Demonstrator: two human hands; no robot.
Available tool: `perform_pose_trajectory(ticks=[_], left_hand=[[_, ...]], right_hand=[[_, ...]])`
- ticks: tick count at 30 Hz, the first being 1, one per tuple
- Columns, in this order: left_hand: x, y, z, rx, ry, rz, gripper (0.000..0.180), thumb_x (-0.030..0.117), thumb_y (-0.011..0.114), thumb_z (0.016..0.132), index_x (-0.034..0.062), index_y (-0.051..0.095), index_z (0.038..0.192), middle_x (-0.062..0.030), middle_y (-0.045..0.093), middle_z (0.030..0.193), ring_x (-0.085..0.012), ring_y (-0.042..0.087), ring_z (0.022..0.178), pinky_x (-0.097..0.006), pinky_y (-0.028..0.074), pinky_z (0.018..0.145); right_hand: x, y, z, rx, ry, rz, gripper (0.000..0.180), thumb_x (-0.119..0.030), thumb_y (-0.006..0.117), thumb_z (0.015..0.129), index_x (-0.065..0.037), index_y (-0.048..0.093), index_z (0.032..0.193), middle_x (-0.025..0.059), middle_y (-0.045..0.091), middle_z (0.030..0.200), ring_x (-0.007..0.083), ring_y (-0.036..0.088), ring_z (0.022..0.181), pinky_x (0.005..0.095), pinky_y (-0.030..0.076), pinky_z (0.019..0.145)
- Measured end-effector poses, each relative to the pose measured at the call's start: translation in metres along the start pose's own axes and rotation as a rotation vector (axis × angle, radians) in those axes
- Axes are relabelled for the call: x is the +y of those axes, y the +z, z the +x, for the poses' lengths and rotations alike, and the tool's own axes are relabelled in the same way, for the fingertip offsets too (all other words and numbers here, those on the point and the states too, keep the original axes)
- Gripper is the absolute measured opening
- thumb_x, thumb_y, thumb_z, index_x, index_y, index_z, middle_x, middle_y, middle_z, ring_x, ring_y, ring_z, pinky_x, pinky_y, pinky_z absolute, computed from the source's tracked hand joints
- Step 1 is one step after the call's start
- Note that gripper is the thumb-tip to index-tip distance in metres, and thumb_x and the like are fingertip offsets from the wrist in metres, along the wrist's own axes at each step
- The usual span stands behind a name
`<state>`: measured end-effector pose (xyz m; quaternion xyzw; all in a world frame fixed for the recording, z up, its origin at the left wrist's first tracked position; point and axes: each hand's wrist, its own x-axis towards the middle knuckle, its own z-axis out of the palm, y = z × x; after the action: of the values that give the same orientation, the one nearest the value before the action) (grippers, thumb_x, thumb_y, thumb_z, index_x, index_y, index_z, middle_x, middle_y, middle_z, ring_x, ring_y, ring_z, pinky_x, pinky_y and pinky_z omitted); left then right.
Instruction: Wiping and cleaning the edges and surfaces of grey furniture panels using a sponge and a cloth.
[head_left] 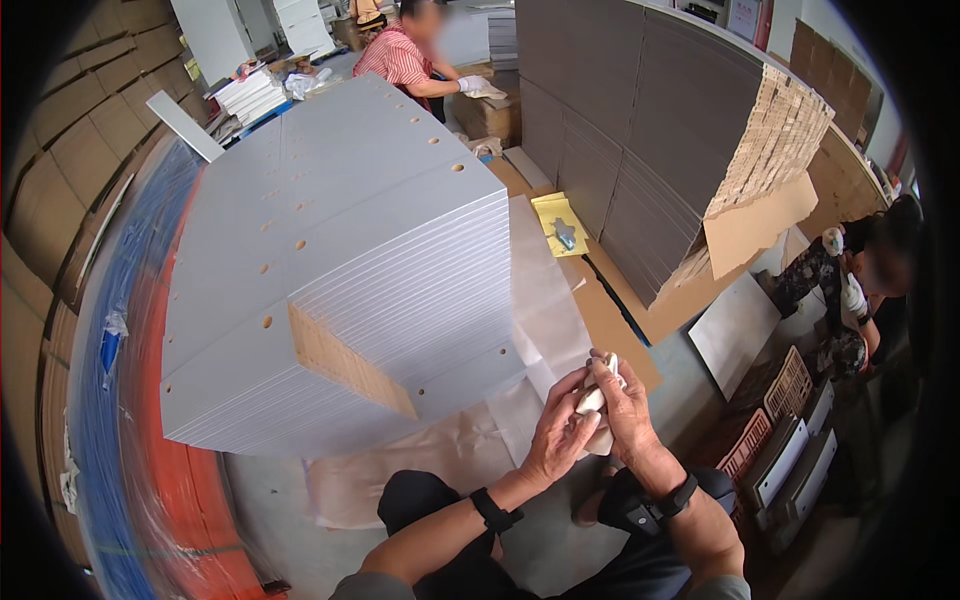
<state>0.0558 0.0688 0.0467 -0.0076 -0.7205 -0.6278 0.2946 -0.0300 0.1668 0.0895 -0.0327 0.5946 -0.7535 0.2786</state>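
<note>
A crumpled whitish cloth (592,400) is bunched between my two hands, above my knees. My left hand (556,432) has its fingers curled around the cloth's near side. On the other side, my right hand (632,412) grips it with the thumb and fingers pressed in. Part of the cloth is hidden by my fingers, so its full shape does not show. Just left of my hands stands a tall stack of light grey panels (420,170) with small round holes. A wooden strip (350,362) sits along its near corner.
Brown sheeting (400,470) lies on the floor. Dark grey panels (610,130) stand ahead right beside a yellow packet (560,222). Red crates (745,440) stand at the right. One person (400,60) works at the back, another (850,290) at the right. Wrapped red-and-blue stacks (180,480) line the left.
</note>
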Motion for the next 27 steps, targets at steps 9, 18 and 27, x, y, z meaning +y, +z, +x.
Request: perform_pose_trajectory(ticks=[9,18,27], left_hand=[[-0.074,0.007,0.019,-0.152,-0.661,-0.823,0.058,0.049,0.034,0.111,0.0034,0.051,0.143,-0.0111,0.051,0.147,-0.0207,0.048,0.138,-0.044,0.039,0.116],[-0.091,-0.001,0.014,-0.246,-0.728,-1.173,0.066,0.05,0.056,0.104,0.0127,0.036,0.154,-0.0014,0.047,0.148,-0.0162,0.048,0.138,-0.038,0.044,0.113],[-0.087,-0.006,0.02,-0.23,-0.739,-1.2,0.062,0.036,0.067,0.101,0.0121,0.04,0.151,-0.0015,0.051,0.144,-0.0165,0.052,0.134,-0.036,0.047,0.112]], right_hand=[[-0.032,-0.02,0.031,-0.094,-0.785,-0.918,0.046,-0.003,0.068,0.081,-0.005,0.059,0.127,0.0177,0.055,0.123,0.0363,0.057,0.114,0.042,0.05,0.096],[-0.036,-0.007,0.036,-0.227,-0.609,-0.998,0.077,-0.015,0.082,0.082,-0.005,0.043,0.148,0.0211,0.05,0.135,0.0404,0.055,0.12,0.0461,0.051,0.1],[-0.035,-0.003,0.03,-0.22,-0.577,-1.008,0.074,-0.02,0.082,0.084,-0.008,0.046,0.147,0.0189,0.052,0.133,0.0402,0.059,0.116,0.046,0.053,0.097]])
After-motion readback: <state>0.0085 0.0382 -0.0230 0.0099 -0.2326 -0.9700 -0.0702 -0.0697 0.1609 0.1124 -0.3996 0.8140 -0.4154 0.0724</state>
